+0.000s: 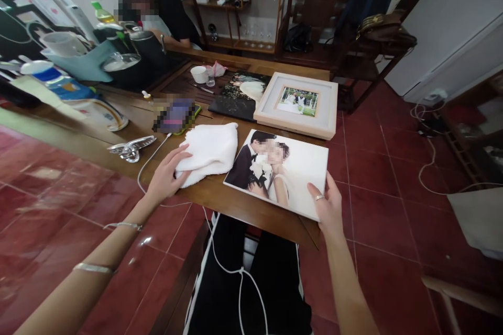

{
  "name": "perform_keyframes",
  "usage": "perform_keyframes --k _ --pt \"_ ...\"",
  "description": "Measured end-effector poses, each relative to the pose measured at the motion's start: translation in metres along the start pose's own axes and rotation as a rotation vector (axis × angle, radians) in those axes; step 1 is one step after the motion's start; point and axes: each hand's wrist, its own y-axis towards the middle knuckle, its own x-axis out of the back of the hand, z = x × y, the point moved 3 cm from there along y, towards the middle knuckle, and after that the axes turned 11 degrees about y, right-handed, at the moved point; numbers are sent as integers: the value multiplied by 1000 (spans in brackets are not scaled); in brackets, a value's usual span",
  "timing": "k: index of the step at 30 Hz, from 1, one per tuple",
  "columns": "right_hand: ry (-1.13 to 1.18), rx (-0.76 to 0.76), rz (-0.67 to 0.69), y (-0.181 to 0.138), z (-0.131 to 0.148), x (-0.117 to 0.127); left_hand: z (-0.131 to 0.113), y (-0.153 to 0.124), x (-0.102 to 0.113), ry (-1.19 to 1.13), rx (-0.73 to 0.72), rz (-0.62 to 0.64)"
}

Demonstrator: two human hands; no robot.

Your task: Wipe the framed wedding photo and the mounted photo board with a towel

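Holding: right hand pinches the near right corner of a frameless rectangular wedding photo print, thumb on top, fingers under the edge and hidden; silver ring on one finger.
Resting: left hand lies on the near left end of a folded white cloth towel, fingers loosely spread on top, thumb at the towel's near edge, not closed round it.
Photo print spot: flat on the brown wooden counter, at the near right corner, right edge about level with the counter edge, turned a little off square.
Towel spot: on the counter just left of the photo print, touching or nearly touching its left edge.
Behind print: white box-framed photo with a wide mat, lying flat, just apart from the print.
Left of frame: dark unframed photo print, its right edge under or against the white frame; cannot tell which.
Behind towel: blurred phone with a white cable running off the near counter edge.
Far left: shiny silver metal ornament, near the left hand, not touching.
Further back: small white cup.
Across counter: a seated person in dark clothes, hands not clear.
Left wrist: thin silver bangles.
Floor: red tiles.
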Motion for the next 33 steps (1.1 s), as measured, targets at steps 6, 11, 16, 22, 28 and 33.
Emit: perform_keyframes --k 6,11,16,22,28,33 --pt "-25 -25 -61 -3 -5 -2 5 -2 -3 -25 -12 17" --pt "-104 11 -76 -4 -6 -1 6 -2 -4 -25 -17 12" --pt "-127 74 -91 0 -11 1 7 -1 -4 -31 -54 -8" --pt "-99 156 -81 5 -17 5 8 0 -6 -29 -74 -43" --pt "-157 215 -22 8 -18 5 4 -1 -3 -37 -38 -67" --pt "-181 264 -14 12 -19 5 5 -2 -2 -35 -33 -79"
